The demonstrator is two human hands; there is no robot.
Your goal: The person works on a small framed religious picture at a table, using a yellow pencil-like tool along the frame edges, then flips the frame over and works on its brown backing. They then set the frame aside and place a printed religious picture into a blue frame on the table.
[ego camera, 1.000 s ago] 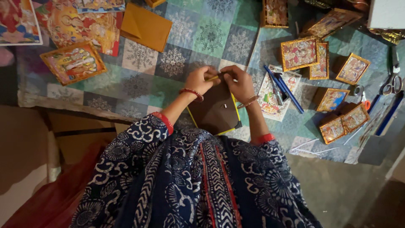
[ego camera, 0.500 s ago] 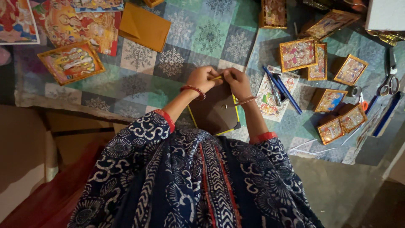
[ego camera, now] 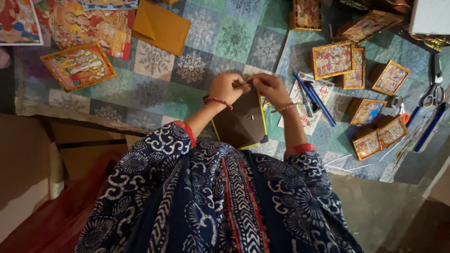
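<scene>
A dark brown backing board with a yellow edge lies face down in front of me on the patterned cloth. Both hands meet at its top edge. My left hand is closed and pinches a thin stick-like piece there. My right hand grips the same top edge beside it. Red bangles and a thread circle my wrists. What the fingers press under them is hidden.
Several small gold-framed pictures lie at the right, with blue pens, scissors and printed cards. A larger framed picture, colourful prints and an orange envelope lie at the left. The cloth's front edge drops off below.
My hands stay together at the board's top edge. The view has shifted slightly; the fingers have worked a little along the edge.
</scene>
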